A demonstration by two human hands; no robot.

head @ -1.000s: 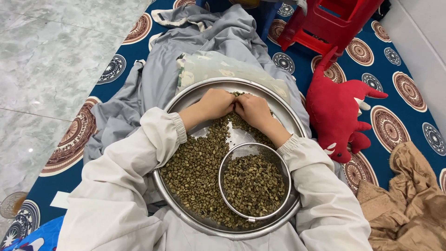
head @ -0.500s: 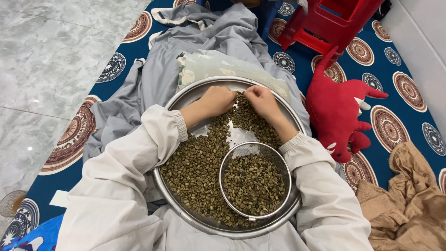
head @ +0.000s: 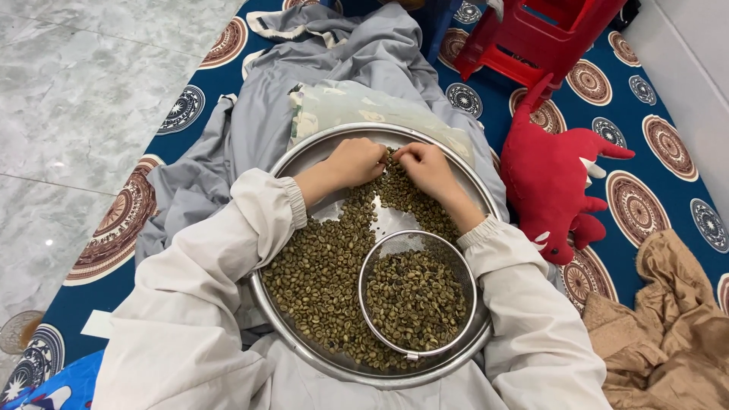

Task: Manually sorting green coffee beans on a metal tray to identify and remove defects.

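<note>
A: Logging packaging only. I see one item: a clear plastic bag (head: 357,106), whitish with faint green print, lying crumpled on grey cloth (head: 304,53) just beyond the far rim of the round metal tray (head: 304,156).

B: Labels, signs, screens?

A: None that I can make out from here.

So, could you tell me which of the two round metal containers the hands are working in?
The big tray, not the small sieve. The left hand and right hand rest on beans at the tray's far side; the sieve sits untouched at its near side.
</note>
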